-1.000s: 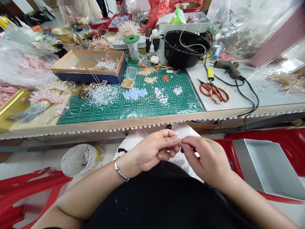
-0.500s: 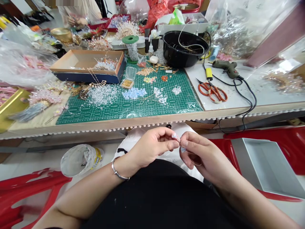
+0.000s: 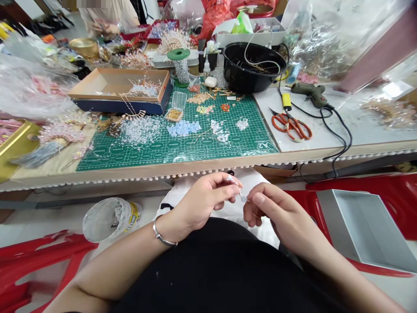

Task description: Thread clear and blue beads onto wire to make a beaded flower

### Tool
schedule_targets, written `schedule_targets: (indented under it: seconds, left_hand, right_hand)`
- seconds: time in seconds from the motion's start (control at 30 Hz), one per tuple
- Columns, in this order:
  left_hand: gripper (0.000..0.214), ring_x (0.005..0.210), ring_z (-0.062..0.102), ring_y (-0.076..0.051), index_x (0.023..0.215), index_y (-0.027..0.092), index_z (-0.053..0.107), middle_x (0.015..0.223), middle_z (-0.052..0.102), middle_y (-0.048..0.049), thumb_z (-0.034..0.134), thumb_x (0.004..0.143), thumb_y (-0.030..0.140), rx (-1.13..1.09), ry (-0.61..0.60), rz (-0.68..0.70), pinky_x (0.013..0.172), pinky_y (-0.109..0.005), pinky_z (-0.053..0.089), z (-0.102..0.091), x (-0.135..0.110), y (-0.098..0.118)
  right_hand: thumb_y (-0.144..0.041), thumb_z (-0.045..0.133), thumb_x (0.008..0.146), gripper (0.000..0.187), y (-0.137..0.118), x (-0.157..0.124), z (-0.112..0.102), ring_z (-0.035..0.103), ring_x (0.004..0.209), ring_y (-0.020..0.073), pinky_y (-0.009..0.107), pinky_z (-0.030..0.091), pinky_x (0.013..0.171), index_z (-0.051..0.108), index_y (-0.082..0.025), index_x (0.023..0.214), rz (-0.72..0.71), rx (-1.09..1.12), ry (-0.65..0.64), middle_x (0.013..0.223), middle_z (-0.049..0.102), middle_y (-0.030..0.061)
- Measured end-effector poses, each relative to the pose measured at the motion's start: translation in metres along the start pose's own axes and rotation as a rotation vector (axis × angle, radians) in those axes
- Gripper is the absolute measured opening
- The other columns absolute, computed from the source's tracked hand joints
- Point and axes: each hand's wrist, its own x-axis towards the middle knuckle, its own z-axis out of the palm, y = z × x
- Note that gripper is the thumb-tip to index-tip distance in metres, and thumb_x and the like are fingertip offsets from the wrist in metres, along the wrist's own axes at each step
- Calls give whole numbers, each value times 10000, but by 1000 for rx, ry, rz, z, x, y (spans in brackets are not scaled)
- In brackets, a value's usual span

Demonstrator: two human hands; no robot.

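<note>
Messy craft counter (image 3: pixel 325 134) fills the top of the view, with a green cutting mat (image 3: pixel 169 150) on it. Below its front edge, over the lap, the left hand (image 3: pixel 202 202) and the right hand (image 3: pixel 276 213) meet. Both pinch one tiny clear bead on a thin wire (image 3: pixel 243 198) with their fingertips. It lies about sideways, from hand to hand; which end is the front I cannot tell. On the counter a round black bowl (image 3: pixel 254 65) holds loops of wire, a flat brown box (image 3: pixel 110 82) holds clear sparkly bits, and a small clear box (image 3: pixel 175 114) holds gold bits.
</note>
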Motion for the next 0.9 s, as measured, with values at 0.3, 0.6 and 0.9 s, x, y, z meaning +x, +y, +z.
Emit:
schedule_targets:
  seconds: [0.3,0.6,0.9]
  left_hand:
    - [130,623,484,-66,841,152,624,744,563,-4,667,781,260,-15,-41,-53,445,-181,225,1,2,2]
    - [108,709,538,-92,856,156,606,790,545,-8,615,826,260,-2,-25,11,455,-179,258,3,2,2]
    - [150,746,570,-110,903,167,591,813,568,-20,613,841,302,-3,-13,24,459,-169,297,3,5,-4]
  right_hand:
    - [-264,555,869,86,-22,-15,-16,619,691,156,264,464,603,624,-217,893,-575,-968,398,798,677,19]
    - [-305,587,846,127,-10,-14,7,606,578,153,265,395,531,606,-180,835,-533,-1103,316,662,652,-1]
    - [-182,551,836,110,-4,-3,7,485,449,114,239,305,455,557,-182,726,-551,-1140,434,530,550,-36]
